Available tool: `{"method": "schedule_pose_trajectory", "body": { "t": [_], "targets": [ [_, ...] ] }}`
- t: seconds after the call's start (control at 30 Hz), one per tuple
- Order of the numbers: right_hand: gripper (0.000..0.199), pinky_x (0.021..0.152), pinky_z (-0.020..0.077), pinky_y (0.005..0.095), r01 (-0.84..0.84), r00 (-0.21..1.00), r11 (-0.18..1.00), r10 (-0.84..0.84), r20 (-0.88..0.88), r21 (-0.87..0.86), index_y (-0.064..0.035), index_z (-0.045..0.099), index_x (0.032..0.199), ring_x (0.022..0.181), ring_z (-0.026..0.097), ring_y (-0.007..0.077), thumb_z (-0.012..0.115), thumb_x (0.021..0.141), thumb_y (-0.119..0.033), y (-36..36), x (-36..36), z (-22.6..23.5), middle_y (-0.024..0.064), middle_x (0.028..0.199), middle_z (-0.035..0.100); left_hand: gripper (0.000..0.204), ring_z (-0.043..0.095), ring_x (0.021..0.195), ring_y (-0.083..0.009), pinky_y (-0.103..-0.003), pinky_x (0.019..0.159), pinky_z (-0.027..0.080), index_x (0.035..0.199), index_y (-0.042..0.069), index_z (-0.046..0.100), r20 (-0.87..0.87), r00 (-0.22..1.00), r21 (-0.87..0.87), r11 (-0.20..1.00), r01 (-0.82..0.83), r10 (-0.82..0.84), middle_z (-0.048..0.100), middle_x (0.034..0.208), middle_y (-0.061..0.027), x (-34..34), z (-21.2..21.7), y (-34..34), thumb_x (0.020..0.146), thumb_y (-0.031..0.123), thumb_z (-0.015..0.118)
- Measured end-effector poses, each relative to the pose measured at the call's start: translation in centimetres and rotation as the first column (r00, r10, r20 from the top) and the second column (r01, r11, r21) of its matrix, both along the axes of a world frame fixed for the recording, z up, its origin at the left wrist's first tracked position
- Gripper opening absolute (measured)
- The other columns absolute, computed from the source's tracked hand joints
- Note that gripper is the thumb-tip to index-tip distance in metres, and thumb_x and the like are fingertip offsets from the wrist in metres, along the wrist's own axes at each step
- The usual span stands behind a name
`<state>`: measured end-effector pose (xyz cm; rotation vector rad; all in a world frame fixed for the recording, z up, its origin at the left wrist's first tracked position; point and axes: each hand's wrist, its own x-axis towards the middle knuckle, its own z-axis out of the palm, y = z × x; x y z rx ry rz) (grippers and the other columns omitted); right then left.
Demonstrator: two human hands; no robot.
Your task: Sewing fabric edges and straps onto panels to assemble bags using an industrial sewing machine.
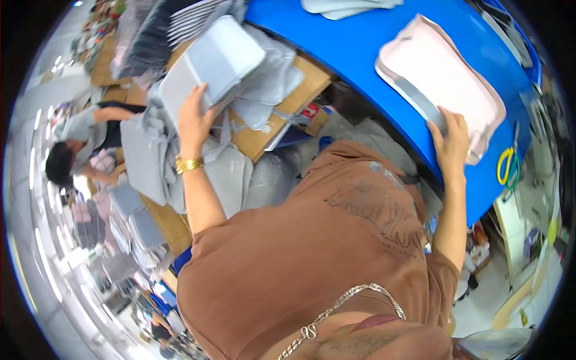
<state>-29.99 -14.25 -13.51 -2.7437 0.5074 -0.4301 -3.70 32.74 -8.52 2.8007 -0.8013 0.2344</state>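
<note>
Grey pad (210, 66) tilted; pink pad (441, 75) flat on table.

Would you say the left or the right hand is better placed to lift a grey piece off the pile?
Left, probably: the left hand already rests on the grey piece, while the right hand presses the pink panel.

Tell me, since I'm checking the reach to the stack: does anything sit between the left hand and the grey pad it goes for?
Nothing visible does. The left hand already lies on the grey pad atop the pile of grey pieces. The right hand rests likewise on the pink pad on the blue table.
</note>
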Motion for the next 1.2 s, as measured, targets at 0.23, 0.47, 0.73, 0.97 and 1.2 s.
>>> {"method": "schedule_pose_trajectory", "body": {
  "t": [0.23, 0.47, 0.73, 0.97, 1.2],
  "targets": [
    [0.036, 0.076, 0.0491, 0.0380, 0.023, 1.000, 0.989, -0.023, -0.001, 0.147, -0.0042, 0.065, 0.115, 0.087, 0.061, 0.0288, 0.074, 0.082, -0.015, -0.2, -0.5, 0.4, 0.0140, 0.097, 0.061, 0.042, 0.067, 0.099, -0.0265, -0.036, 0.085, 0.052, 0.121, 0.006, 0.063, -0.058, 0.998, -0.282, 0.959, -0.038, 0.023, 0.069, 0.109, -0.0127, -0.8, 1.4, -0.8, 0.082, 0.015, 0.076],
    [0.027, 0.080, 0.0501, 0.0373, -0.056, 0.998, 0.975, 0.060, -0.014, 0.213, -0.0017, 0.067, 0.108, 0.089, 0.064, 0.0310, 0.070, 0.085, -0.015, -2.2, -1.2, 0.5, 0.0154, 0.097, 0.065, 0.022, 0.064, 0.081, -0.0115, -0.025, 0.074, 0.051, 0.110, 0.003, 0.069, 0.414, 0.908, -0.532, 0.827, 0.181, 0.067, 0.071, 0.095, -0.0075, -2.8, 8.4, -8.1, 0.088, 0.008, 0.072],
    [0.023, 0.077, 0.0492, 0.0405, -0.179, 0.979, 0.958, 0.197, -0.061, 0.224, 0.0000, 0.065, 0.110, 0.086, 0.063, 0.0350, 0.063, 0.091, -0.014, -1.7, -1.4, 2.2, 0.0195, 0.093, 0.063, 0.017, 0.060, 0.077, -0.0269, -0.038, 0.072, 0.046, 0.096, 0.008, 0.071, 0.774, 0.555, -0.258, 0.650, 0.715, -0.304, 0.066, 0.084, -0.0093, 0.7, 13.0, -24.0, 0.080, 0.010, 0.068],
    [0.031, 0.083, 0.0484, 0.0432, -0.187, 0.976, 0.978, 0.197, -0.097, 0.096, 0.0006, 0.061, 0.121, 0.093, 0.063, 0.0389, 0.060, 0.093, -0.012, -1.1, -2.4, 2.5, 0.0231, 0.103, 0.062, 0.007, 0.065, 0.069, -0.0171, -0.031, 0.059, 0.053, 0.086, 0.011, 0.072, 0.741, 0.622, -0.273, 0.734, 0.622, -0.252, 0.065, 0.076, -0.0036, -1.3, 10.5, -34.2, 0.083, 0.013, 0.066],
    [0.013, 0.069, 0.0495, 0.0426, -0.161, 0.987, 0.983, 0.160, 0.015, 0.083, -0.0023, 0.068, 0.093, 0.077, 0.062, 0.0371, 0.069, 0.085, -0.012, 0.1, -2.1, 6.3, 0.0179, 0.084, 0.064, 0.012, 0.067, 0.078, -0.0250, -0.036, 0.065, 0.055, 0.093, 0.011, 0.072, 0.428, 0.662, -0.297, 0.596, 0.746, -0.615, 0.067, 0.085, -0.0073, -3.8, 5.9, -35.9, 0.088, 0.018, 0.063]
  ]
}}
